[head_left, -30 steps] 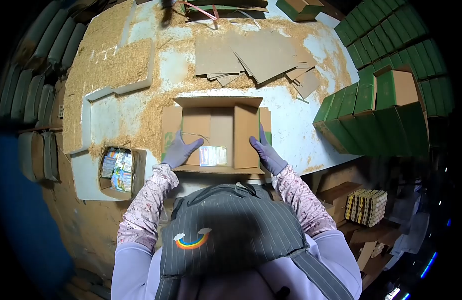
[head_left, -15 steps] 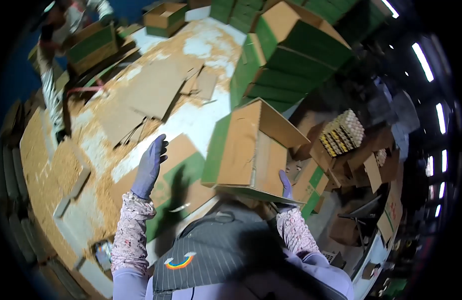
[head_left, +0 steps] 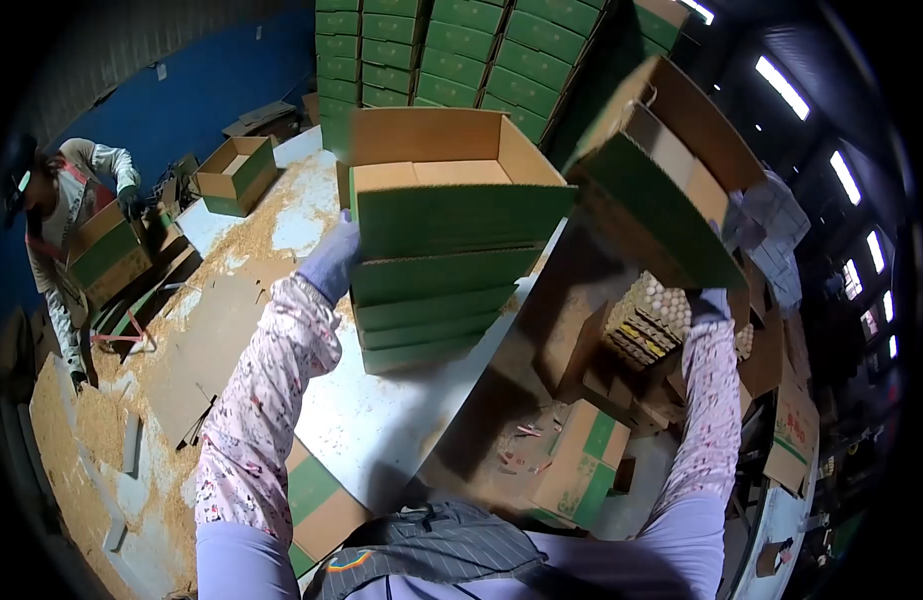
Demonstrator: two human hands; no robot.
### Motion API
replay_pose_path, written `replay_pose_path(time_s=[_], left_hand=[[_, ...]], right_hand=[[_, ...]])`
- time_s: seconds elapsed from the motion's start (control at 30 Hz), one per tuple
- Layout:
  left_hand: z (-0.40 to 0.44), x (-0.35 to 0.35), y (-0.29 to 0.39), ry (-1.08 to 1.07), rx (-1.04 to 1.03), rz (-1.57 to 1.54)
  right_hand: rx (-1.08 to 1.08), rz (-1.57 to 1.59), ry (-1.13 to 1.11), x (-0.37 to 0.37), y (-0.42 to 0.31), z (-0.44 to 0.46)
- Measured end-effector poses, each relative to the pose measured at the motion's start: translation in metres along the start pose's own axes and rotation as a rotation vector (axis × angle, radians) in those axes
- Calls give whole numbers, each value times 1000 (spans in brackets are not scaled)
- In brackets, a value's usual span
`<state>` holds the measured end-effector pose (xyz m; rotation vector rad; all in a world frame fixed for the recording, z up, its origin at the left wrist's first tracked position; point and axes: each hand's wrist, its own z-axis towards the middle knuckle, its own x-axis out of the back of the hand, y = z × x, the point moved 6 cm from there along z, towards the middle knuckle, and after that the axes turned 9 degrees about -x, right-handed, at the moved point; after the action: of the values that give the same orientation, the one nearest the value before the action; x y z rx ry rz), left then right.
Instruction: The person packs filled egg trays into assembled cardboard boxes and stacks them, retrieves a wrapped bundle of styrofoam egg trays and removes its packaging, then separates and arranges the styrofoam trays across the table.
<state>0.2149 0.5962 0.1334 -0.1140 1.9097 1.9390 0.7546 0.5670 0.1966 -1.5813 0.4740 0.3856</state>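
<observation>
Head view: open green-and-brown cardboard box point(head_left: 651, 205), flat walls, thin edges, tilted, right of tall green cardboard stack point(head_left: 441, 222) on smooth white table point(head_left: 391, 425). Your right hand point(head_left: 709, 304) holds box low down. Your left hand point(head_left: 331, 262) touches stack's left side; can't tell if fingers wide or narrow.

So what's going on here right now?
A person in gloves has the right hand on an open green box, tilted in the air beside a stack of green boxes on the white table. The left hand is at the near corner of the stack's open top box. Across the table, a co-worker handles another box.
</observation>
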Motion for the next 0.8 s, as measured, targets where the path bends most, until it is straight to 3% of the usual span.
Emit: replay_pose_path(time_s=[0.17, 0.23, 0.27, 0.3, 0.33, 0.4, 0.43, 0.47, 0.57, 0.6, 0.63, 0.7, 0.8], left_hand=[[-17, -1, -2, -109, -198, 488], [-22, 2, -11, 54, -111, -6], [-30, -2, -6, 240, -99, -126], [-36, 4, -7, 257, -105, -122], [-41, 11, -7, 245, -128, 177], [-42, 35, -24, 342, -120, 78], [-43, 48, -32, 390, -119, 28], [-37, 81, -46, 314, -317, 378], [-20, 68, -69, 230, -154, -70], [-29, 26, -51, 182, -189, -101], [-27, 29, -56, 395, -225, -212], [-22, 28, -57, 298, -313, -105], [-13, 30, -64, 214, -350, -186]], right_hand=[[-366, -153, -284, -167, 31, 76], [-511, -272, -386, -186, 78, 138], [-421, -473, -324, -214, 90, 115], [-325, -671, -256, -238, 100, 87], [-220, -788, -314, -235, 105, 88], [-387, -657, -359, -223, 115, 95], [-653, -413, -340, -215, 118, 100], [-712, -334, -348, -213, 123, 106], [-608, -314, -358, -201, 150, 111], [-584, -306, -361, -198, 159, 113], [-563, -293, -363, -194, 168, 113], [-537, -266, -362, -186, 184, 119], [-502, -206, -370, -167, 205, 122]])
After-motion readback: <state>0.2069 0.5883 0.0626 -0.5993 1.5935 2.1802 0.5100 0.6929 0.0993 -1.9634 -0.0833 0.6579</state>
